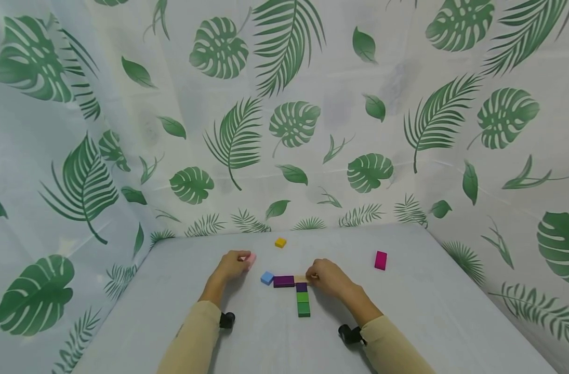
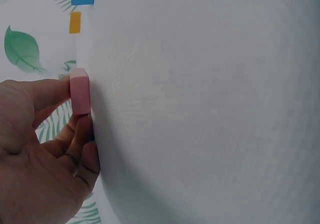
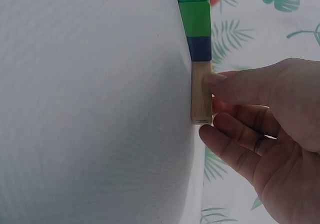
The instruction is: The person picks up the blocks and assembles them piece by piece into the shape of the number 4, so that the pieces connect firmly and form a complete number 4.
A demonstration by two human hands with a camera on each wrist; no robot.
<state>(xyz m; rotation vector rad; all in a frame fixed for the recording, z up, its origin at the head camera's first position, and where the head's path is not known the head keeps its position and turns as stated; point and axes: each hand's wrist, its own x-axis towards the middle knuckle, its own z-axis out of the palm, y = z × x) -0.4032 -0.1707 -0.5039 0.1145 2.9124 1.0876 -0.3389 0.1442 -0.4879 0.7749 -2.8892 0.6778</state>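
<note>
At the left of the table, my left hand (image 1: 231, 265) pinches a pink block (image 1: 251, 260) between thumb and fingers; the left wrist view shows the block (image 2: 80, 93) upright on its narrow side. My right hand (image 1: 330, 279) holds a plain wooden block (image 1: 300, 279) by its right end, which the fingers partly hide in the head view. Left of that wooden block lies a dark purple block (image 1: 283, 281). A column runs toward me from the wooden block: a dark blue block (image 1: 301, 286), a light green block (image 1: 302, 297) and a darker green block (image 1: 304, 310).
A light blue block (image 1: 267, 278) sits turned at an angle by the purple block's left end. Farther back is a yellow block (image 1: 280, 242). A magenta block (image 1: 381, 260) lies off to the right. Leaf-patterned cloth (image 1: 331, 208) hangs behind the white table (image 1: 429, 317).
</note>
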